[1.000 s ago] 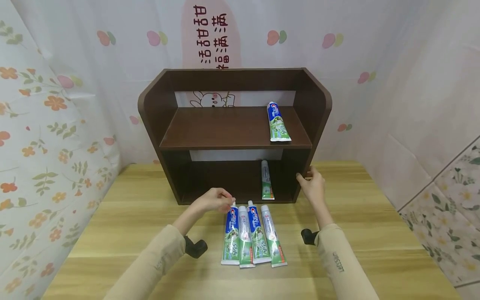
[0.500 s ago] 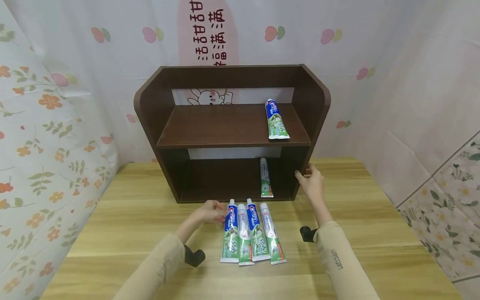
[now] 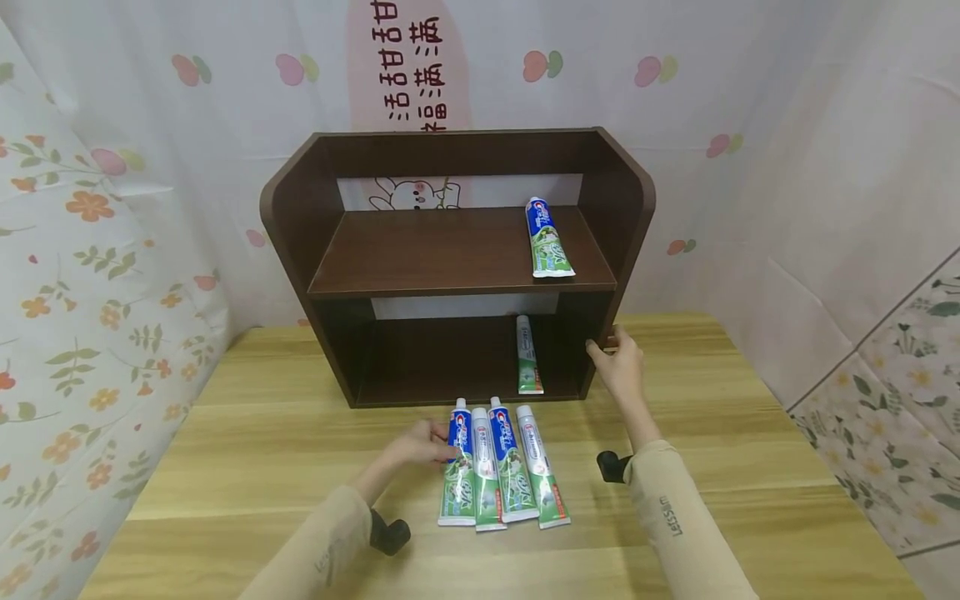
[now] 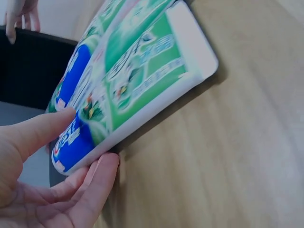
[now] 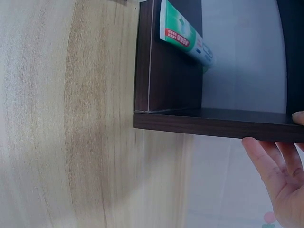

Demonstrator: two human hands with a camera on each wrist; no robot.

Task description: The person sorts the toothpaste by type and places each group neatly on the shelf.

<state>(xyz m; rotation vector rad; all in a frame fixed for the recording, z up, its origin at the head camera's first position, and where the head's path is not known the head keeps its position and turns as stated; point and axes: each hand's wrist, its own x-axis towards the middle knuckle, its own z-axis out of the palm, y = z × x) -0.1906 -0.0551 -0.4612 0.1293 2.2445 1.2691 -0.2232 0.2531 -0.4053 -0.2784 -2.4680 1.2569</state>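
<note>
My left hand is at the leftmost toothpaste tube, a blue and green one lying on the table. In the left wrist view its thumb presses on the tube's printed face while the fingers bend against the side edge, pinching it near the cap end. Beside it lie a silver-green tube, another blue-green tube and a second silver-green tube. With thumb inside and fingers outside, my right hand grips the right side panel of the dark brown shelf.
One blue-green toothpaste tube lies on the upper board, right of centre. On the lower board rests a silver-green tube, also toward the right. The wooden table carries the shelf, and a patterned curtain hangs behind.
My left hand has come down from the leftmost tube's cap, along its left side, and now pinches it. The right hand has stayed on the shelf panel.
</note>
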